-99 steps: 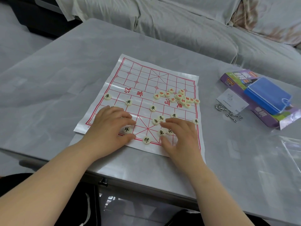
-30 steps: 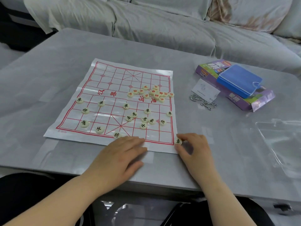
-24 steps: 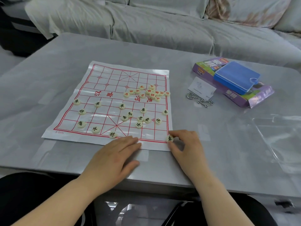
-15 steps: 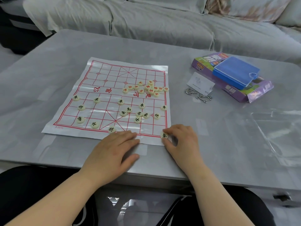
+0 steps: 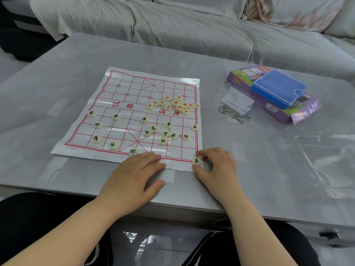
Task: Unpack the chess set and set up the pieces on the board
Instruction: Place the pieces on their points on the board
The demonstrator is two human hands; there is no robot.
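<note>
A white paper board (image 5: 123, 87) with a red grid lies flat on the grey table. Several cream discs with dark characters are spread over its near half, and a heap of red-marked discs (image 5: 175, 104) sits near the right edge at the river line. My right hand (image 5: 217, 167) pinches one dark-marked disc (image 5: 196, 160) between thumb and forefinger at the board's near right corner. My left hand (image 5: 134, 175) lies flat with fingers straight, pressing the board's near edge beside another disc (image 5: 132, 151).
A blue plastic case (image 5: 278, 88) rests on a purple box (image 5: 303, 110) at the right. A white card (image 5: 237, 99) and metal wire rings (image 5: 233, 113) lie beside them. A clear plastic sheet (image 5: 330, 162) lies at the far right. A covered sofa (image 5: 192, 25) stands behind the table.
My right hand carried a dark-marked disc from the middle of the near half to the board's near right corner. My left hand slid back to the board's near edge.
</note>
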